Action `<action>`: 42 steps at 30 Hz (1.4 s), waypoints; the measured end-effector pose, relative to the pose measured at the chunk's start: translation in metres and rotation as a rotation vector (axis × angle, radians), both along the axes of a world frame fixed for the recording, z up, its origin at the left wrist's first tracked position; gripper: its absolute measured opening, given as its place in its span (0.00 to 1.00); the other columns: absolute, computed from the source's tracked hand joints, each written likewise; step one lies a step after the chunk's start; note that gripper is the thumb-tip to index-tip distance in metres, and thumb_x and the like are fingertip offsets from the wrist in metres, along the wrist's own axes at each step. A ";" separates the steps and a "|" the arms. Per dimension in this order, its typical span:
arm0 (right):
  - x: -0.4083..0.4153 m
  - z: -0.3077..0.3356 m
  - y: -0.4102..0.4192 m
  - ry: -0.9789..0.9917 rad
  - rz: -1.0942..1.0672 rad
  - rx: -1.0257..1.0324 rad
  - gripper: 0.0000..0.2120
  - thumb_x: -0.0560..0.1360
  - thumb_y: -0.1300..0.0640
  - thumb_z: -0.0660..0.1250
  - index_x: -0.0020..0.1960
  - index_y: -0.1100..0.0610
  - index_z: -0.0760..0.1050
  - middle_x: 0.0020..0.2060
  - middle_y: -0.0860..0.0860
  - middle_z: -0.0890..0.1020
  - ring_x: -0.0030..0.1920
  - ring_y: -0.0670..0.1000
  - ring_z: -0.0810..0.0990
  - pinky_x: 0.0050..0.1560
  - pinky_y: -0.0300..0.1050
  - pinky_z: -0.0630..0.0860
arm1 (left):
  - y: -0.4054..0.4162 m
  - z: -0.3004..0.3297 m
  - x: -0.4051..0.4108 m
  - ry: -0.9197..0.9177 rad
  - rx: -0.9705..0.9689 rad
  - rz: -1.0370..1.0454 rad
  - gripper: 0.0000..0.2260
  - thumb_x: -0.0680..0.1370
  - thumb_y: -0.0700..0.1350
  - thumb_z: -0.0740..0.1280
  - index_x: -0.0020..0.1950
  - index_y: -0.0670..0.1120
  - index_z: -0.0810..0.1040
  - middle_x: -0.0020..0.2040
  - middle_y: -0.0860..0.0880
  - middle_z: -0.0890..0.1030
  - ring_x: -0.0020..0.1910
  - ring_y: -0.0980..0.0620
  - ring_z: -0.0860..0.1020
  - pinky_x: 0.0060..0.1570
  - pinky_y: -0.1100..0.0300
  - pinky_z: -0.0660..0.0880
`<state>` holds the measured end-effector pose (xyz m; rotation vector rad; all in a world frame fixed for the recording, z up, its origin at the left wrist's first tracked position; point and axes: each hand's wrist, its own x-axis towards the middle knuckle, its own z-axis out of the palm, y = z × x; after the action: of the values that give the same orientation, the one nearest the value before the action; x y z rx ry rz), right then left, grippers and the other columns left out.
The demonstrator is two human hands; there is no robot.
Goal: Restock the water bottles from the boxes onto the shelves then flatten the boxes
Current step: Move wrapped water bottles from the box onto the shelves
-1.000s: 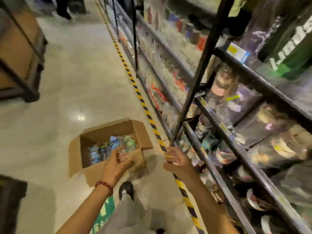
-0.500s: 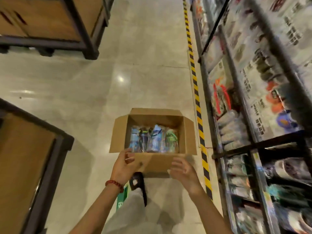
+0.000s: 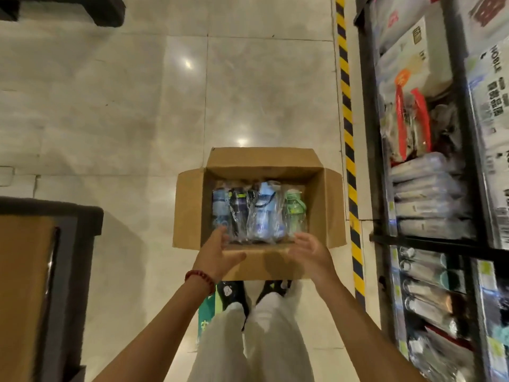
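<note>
An open cardboard box point(image 3: 327, 205) sits on the tiled floor in front of my feet, its flaps folded outward. Inside lie several plastic-wrapped water bottles point(image 3: 259, 213) in blue, black, pale blue and green. My left hand point(image 3: 217, 255), with a red bead bracelet at the wrist, reaches over the near-left edge, fingers straight, tips by the blue bottle. My right hand point(image 3: 311, 250) hovers over the near-right edge with fingers loosely spread, holding nothing.
A black metal shelf rack point(image 3: 382, 238) full of wrapped goods runs along the right, behind a yellow-black floor stripe point(image 3: 347, 114). A wooden display unit with a dark frame point(image 3: 52, 271) stands at the left. Another dark unit point(image 3: 104, 12) is at the top left.
My view has swung from the shelves down onto the box. Both hands have moved forward over the box's near edge, toward the bottles.
</note>
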<state>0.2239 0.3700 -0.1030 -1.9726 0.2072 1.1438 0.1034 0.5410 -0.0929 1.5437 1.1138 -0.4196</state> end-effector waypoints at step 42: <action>0.112 -0.462 -0.018 -0.043 0.034 -0.465 0.42 0.61 0.50 0.77 0.67 0.61 0.60 0.60 0.56 0.74 0.58 0.58 0.76 0.54 0.49 0.76 | -0.053 -0.437 0.131 0.402 0.206 -0.100 0.44 0.64 0.54 0.77 0.70 0.38 0.58 0.50 0.44 0.77 0.46 0.44 0.77 0.44 0.53 0.76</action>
<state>0.3359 0.3523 -0.5648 -2.4111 0.4515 1.1469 0.2345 0.4884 -0.5302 1.7466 1.4270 -0.7255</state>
